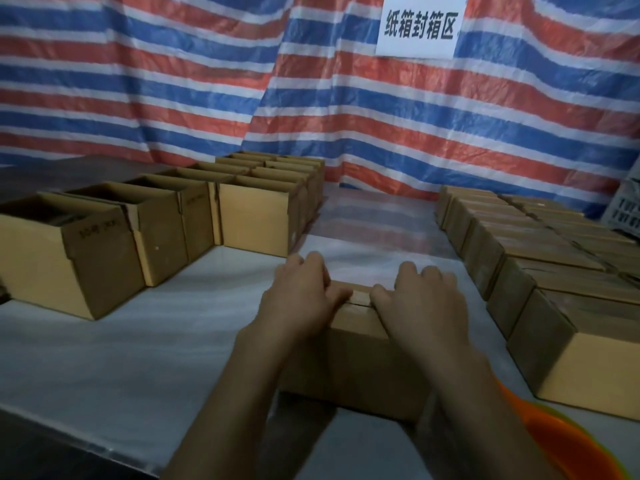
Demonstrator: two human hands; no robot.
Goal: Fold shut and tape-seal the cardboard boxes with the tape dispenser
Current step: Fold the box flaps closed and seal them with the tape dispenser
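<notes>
A small cardboard box (356, 362) stands on the white table (145, 348) right in front of me, its top flaps folded down with the seam showing between my thumbs. My left hand (301, 299) lies on the left flap and my right hand (422, 303) on the right flap. The fingers of both hands curl over the far edge and press the flaps down. No tape dispenser is in view.
Several open-topped cardboard boxes (104, 237) stand in rows at the left. Several closed boxes (540, 271) are lined up at the right. An orange object (568, 441) sits at the lower right. A striped tarp with a white sign (420, 26) hangs behind.
</notes>
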